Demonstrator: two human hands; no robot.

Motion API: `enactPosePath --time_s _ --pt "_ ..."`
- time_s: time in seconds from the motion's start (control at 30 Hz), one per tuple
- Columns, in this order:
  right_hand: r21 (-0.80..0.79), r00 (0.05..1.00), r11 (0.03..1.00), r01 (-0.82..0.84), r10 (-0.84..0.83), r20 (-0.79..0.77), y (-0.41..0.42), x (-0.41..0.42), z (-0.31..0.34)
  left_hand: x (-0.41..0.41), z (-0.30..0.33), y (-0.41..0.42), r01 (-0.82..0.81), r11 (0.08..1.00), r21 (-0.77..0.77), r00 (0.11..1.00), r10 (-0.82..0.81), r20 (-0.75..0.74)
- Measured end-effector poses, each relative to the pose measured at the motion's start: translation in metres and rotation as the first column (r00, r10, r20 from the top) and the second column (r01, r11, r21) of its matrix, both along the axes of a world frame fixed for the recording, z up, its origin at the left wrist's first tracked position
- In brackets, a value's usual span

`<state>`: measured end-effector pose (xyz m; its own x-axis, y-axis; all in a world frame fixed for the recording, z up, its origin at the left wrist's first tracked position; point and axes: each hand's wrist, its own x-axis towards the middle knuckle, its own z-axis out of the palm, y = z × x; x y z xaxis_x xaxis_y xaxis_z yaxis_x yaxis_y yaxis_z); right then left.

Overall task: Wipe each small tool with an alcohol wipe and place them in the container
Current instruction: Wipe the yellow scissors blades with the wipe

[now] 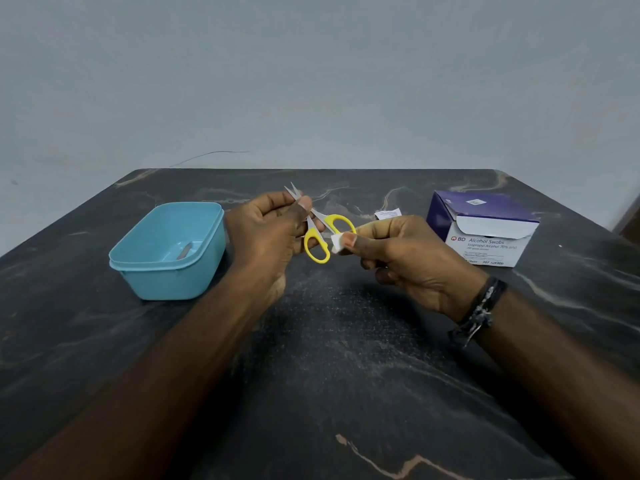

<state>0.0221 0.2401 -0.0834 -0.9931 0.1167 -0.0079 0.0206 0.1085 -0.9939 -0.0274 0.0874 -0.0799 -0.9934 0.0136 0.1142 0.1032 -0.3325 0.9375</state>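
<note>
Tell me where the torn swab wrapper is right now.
In the head view, the torn swab wrapper lies flat on the dark table, right of centre, just behind the right hand and left of the alcohol swabs box.

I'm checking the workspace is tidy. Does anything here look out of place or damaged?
Only small things: a torn swab wrapper lies loose on the table, and the alcohol swab box flap hangs open.

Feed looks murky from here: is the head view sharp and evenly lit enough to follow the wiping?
Head view: dim, flat light, no glare; wide-angle bending at the dark marble table edges; yellow-handled scissors and folded white wipe are readable; the grey metal tool in the blue plastic container is soft.
</note>
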Motion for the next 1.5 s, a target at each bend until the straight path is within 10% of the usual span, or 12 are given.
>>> enactPosePath --time_s 0.57,1.5 --pt "-0.266 0.997 0.961 0.072 -0.072 0.010 -0.003 0.004 0.003 -0.001 -0.004 0.001 -0.045 0.997 -0.066 0.996 0.040 -0.082" --pt "0.168 0.995 0.986 -0.018 0.033 -0.092 -0.005 0.000 -0.006 -0.001 -0.010 -0.001 -0.013 0.904 -0.427 0.971 -0.090 -0.220"
